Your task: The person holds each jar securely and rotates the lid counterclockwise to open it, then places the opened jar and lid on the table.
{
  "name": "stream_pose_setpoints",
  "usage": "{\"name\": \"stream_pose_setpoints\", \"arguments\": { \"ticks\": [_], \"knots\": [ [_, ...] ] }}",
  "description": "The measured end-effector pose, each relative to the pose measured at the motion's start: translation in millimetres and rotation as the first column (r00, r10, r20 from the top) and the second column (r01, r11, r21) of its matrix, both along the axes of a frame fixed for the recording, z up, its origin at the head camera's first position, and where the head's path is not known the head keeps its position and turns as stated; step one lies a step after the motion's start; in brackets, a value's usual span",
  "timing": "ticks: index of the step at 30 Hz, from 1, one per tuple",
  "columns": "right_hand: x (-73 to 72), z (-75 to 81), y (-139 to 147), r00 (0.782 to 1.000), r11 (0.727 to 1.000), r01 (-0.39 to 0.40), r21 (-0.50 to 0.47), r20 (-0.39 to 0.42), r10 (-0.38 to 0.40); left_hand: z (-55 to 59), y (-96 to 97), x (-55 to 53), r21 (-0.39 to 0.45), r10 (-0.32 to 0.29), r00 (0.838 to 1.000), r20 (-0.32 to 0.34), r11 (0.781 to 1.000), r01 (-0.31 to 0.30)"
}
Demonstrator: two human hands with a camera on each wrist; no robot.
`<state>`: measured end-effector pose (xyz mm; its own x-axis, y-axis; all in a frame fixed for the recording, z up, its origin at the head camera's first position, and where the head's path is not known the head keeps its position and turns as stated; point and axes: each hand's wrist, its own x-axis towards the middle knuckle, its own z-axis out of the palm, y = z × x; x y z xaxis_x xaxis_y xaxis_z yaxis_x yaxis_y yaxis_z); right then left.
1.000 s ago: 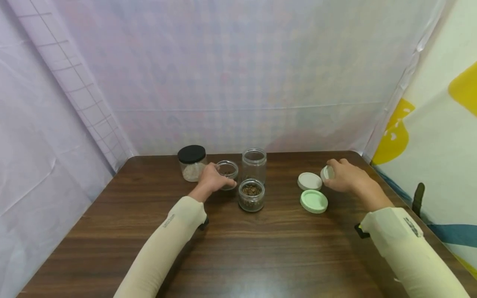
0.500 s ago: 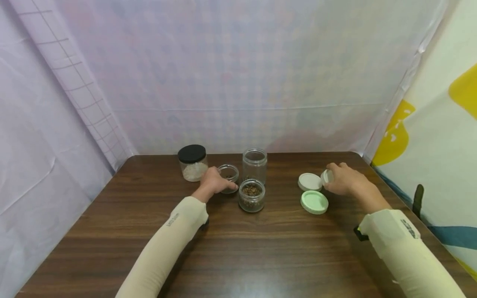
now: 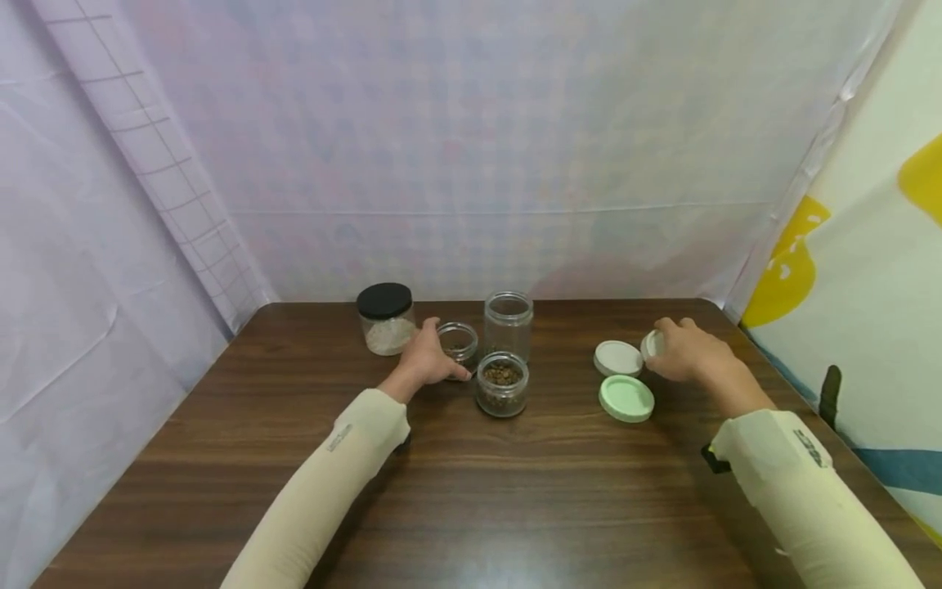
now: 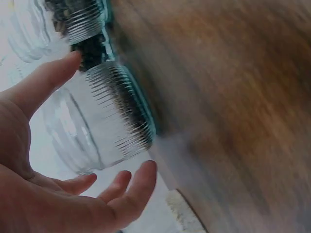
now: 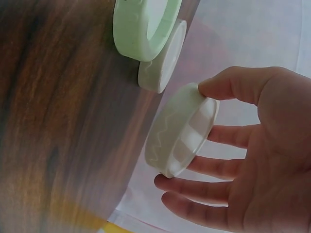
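My left hand (image 3: 428, 360) stands beside a small clear jar (image 4: 112, 116) with dark bits at its bottom. Thumb and fingers are spread around the jar; in the left wrist view the fingers are apart from its wall. Just to the right, a second open jar (image 3: 502, 388) holds brown pieces, and a taller clear jar (image 3: 508, 327) rises behind it. On the right side, my right hand (image 3: 688, 352) pinches a white lid (image 5: 180, 131) by its rim, tilted, between thumb and fingers. Near it lie another white lid (image 3: 618, 358) and a pale green lid (image 3: 626, 398).
A black-lidded jar (image 3: 386, 319) with whitish contents stands at the back left, close to the left hand. Brown wood-grain tabletop (image 3: 471, 491) stretches toward the front. White cloth (image 3: 471, 164) hangs along the table's back edge.
My left hand has let go of the small jar, its fingers spreading away. That jar has come slightly nearer to me. The right hand keeps the white lid in nearly the same place.
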<state>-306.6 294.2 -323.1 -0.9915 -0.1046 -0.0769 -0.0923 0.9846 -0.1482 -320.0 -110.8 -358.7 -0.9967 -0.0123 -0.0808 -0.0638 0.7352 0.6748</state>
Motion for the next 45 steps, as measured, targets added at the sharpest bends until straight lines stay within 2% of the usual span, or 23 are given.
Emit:
{"name": "stream_pose_setpoints", "arguments": {
  "ticks": [5, 12, 20, 26, 34, 41, 43, 45],
  "knots": [
    [-2.3, -5.2, 6.7, 1.0, 1.0, 0.02, -0.016, -0.016, -0.02, 2.4, -2.7, 7.3, -0.051, -0.019, 0.999, -0.044, 0.999, 0.017],
    [-5.4, -14.9, 16.2, 0.999, 0.999, 0.032, -0.035, -0.01, -0.032, 6.6, -5.6, 22.5, -0.039, 0.004, 0.993, -0.118, 0.999, -0.009],
    [-9.9, -20.7, 19.4, 0.999, 0.999, 0.033, -0.013, 0.032, -0.032, 4.7, -10.9, 37.2, -0.03, 0.002, 0.978, -0.207, 1.0, -0.008],
    [-10.2, -23.5, 18.8, 0.997, 0.999, 0.032, 0.001, 0.065, -0.032, 5.6, -9.9, 39.1, -0.034, 0.006, 0.965, -0.263, 0.999, -0.016],
    [-9.6, -29.9, 19.6, 0.996, 0.999, 0.041, -0.002, 0.079, -0.041, 13.8, -8.9, 40.5, 0.001, 0.008, 0.97, -0.244, 1.0, -0.009],
    [-9.8, -31.3, 19.3, 0.997, 0.999, 0.038, 0.0, 0.074, -0.037, 19.8, -12.0, 39.7, 0.054, 0.023, 0.966, -0.258, 0.998, -0.009],
    [-9.3, -31.0, 18.4, 0.997, 0.999, 0.036, 0.0, 0.074, -0.036, 18.9, -13.7, 39.1, 0.071, 0.036, 0.96, -0.276, 0.997, -0.017],
    [-9.1, -31.3, 17.8, 0.997, 1.0, 0.03, -0.003, 0.076, -0.03, 17.6, -16.1, 37.8, 0.097, 0.067, 0.948, -0.312, 0.994, -0.039]
  ]
}}
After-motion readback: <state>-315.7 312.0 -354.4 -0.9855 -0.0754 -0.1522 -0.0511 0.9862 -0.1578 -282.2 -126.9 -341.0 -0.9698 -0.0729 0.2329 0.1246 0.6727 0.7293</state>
